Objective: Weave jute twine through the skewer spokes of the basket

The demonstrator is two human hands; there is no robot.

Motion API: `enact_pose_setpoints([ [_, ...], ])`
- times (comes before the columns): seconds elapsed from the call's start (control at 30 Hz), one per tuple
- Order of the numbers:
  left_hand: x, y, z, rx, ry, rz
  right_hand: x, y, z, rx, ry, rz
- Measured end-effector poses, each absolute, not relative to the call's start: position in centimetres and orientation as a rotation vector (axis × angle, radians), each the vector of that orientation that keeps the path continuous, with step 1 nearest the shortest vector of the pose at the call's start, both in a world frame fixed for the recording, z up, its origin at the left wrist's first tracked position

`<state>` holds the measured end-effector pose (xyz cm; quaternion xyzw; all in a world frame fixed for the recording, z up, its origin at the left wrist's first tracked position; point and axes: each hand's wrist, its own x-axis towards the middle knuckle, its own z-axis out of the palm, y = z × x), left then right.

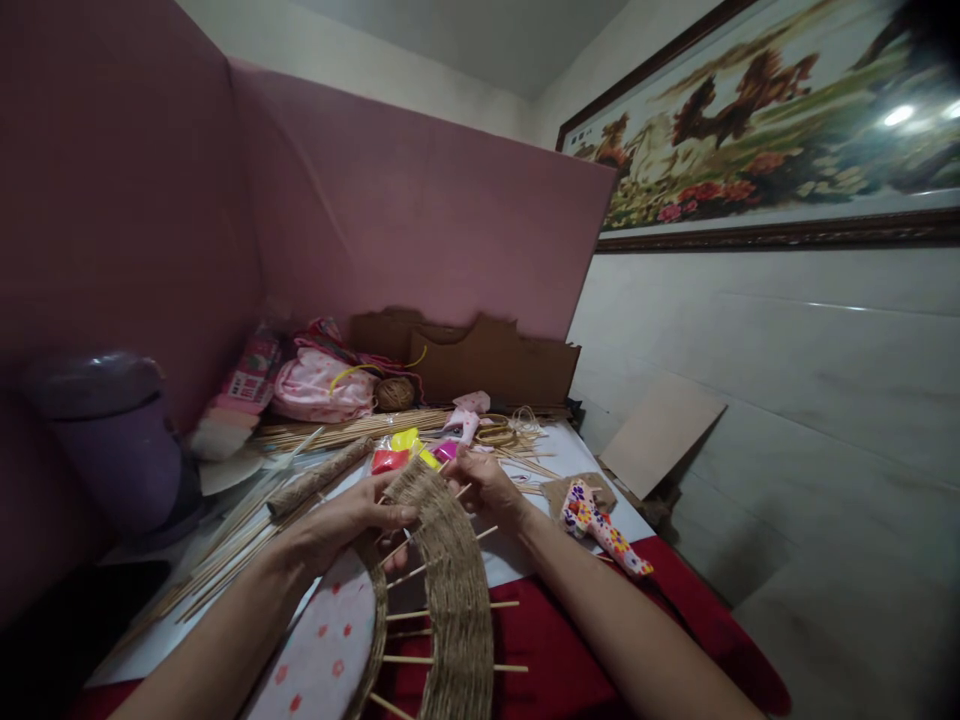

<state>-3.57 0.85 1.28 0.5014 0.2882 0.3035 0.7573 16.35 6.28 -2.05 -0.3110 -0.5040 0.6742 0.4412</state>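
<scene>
A curved band of woven brown twine [457, 590] stands in front of me, with thin wooden sticks [409, 659] passing through it crosswise. The sticks join it to a twine-edged panel of white cloth with red flowers [322, 640]. My left hand [367, 515] is closed on the band near its upper end, thumb on the front. At the band's upper right edge, my right hand [484, 485] has its fingers pinched together beside a stick tip; what lies between those fingertips is hidden. Yellow and red packets [397, 450] lie just behind the hands.
A twine-wrapped roll [319, 478] and loose sticks lie left on the white-and-red table. Behind are a twine ball [395, 394], a pink cloth bag [322, 385] and cardboard [487, 355]. A purple bin [124, 450] stands left; a flower-patterned piece [604, 528] lies right.
</scene>
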Motion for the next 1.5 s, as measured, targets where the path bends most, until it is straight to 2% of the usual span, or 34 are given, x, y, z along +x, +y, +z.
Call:
enact_pose_setpoints([
  [0.27, -4.3, 1.5, -0.1, 0.988, 0.622, 0.704, 16.7, 6.1, -1.1, -0.778, -1.344, 1.587],
  [0.57, -3.9, 1.1, 0.5, 1.002, 0.541, 0.7, 17.1, 5.6, 0.1, -0.777, -1.51, 1.372],
  [1.5, -4.2, 1.1, 0.1, 1.04, 0.558, 0.691, 16.9, 6.7, -0.6, -0.874, -1.43, 1.333],
])
